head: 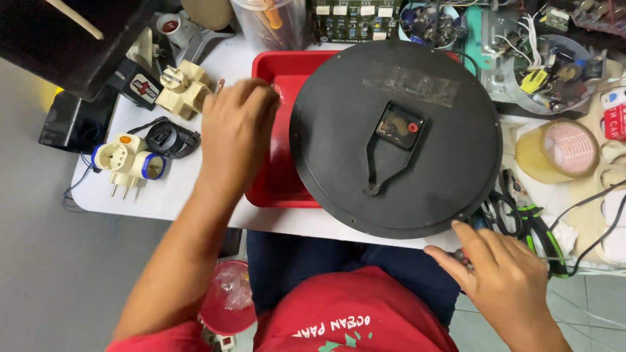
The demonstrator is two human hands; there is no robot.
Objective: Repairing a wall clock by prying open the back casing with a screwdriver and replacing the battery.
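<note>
A big round black clock [396,137] lies face down on the white table [195,195], its back turned up, and it covers most of a red tray [277,189] under it. The left hand [236,133] rests on the left rim of the tray, fingers curled down over the edge — I cannot tell if they pinch something. The right hand [502,277] is at the near right edge of the clock, fingers spread loose, the fingertips touching the rim. Just beside this hand lie black scissors [499,212] and green-handled pliers [531,218]. On the left stand cream plug adapters [182,88] and a white one [127,160] — near the tray, not touching. A tape roll [561,151] is on the right.
</note>
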